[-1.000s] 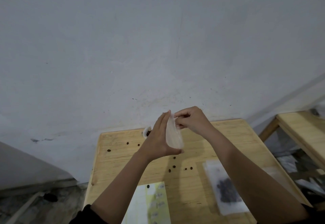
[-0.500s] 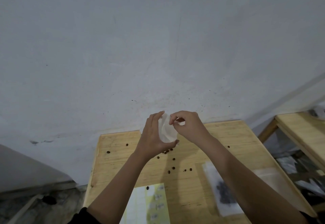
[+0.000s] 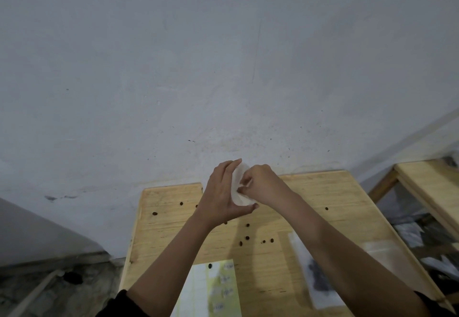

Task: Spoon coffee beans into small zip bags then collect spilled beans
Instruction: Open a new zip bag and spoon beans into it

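Pale matt wooden table (image 3: 323, 192); translucent plastic zip bag (image 3: 239, 192).

My left hand (image 3: 221, 195) and right hand (image 3: 260, 185) pinch a bag (image 3: 239, 192) above the table (image 3: 323, 192); beans (image 3: 247, 238) lie scattered at 6 o'clock.

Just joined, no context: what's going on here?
A person holds a small zip bag above the wooden table: the left hand grips it, the right hand pinches its edge. Spilled coffee beans lie scattered on the table beneath. A second bag with beans inside lies flat to the right.
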A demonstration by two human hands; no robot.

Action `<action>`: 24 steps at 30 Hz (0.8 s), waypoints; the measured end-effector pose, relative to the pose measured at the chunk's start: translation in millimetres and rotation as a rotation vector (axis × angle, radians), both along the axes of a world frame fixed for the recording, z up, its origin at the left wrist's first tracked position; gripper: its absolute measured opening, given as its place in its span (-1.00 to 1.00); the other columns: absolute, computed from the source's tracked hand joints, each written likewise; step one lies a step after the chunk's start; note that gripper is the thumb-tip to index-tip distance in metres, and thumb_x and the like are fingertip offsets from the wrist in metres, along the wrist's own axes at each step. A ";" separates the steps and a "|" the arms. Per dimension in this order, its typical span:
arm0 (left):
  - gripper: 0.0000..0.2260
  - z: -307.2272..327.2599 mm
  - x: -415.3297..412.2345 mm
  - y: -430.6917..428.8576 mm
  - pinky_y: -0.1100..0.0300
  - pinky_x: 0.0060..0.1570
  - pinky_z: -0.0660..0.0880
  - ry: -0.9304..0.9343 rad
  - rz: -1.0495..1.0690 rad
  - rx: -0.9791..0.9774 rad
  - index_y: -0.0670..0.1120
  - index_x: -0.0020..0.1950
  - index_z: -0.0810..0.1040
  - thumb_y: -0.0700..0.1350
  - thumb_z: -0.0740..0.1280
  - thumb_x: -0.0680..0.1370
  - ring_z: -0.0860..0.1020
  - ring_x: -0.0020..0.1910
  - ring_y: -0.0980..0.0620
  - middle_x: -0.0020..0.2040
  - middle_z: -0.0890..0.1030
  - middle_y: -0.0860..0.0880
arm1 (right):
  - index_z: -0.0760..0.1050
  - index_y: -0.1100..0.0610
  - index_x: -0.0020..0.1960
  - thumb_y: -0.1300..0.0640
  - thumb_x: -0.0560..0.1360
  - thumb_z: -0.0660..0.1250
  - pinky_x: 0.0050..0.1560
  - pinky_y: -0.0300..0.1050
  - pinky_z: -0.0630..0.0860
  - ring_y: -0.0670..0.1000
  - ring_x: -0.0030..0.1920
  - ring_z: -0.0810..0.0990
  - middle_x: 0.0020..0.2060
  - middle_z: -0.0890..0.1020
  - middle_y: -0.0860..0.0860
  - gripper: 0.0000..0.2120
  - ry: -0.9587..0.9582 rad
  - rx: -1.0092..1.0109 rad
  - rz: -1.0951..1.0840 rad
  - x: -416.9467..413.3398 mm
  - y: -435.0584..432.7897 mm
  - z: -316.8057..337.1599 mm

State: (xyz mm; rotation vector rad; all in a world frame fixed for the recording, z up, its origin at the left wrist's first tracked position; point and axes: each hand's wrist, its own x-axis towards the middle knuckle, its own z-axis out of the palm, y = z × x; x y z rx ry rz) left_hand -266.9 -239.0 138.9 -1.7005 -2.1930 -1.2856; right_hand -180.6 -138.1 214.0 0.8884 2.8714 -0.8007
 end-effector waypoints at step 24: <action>-0.22 -12.0 -36.1 -22.0 0.36 0.07 0.30 -0.251 -0.003 -0.203 0.09 0.38 0.19 0.21 0.45 0.26 0.30 0.14 0.18 0.20 0.33 0.18 | 0.58 0.05 0.15 0.11 0.41 0.46 -0.15 -0.45 0.44 -0.15 -0.06 0.57 0.03 0.59 -0.09 -0.69 0.203 -0.382 0.011 -12.9 14.7 -25.5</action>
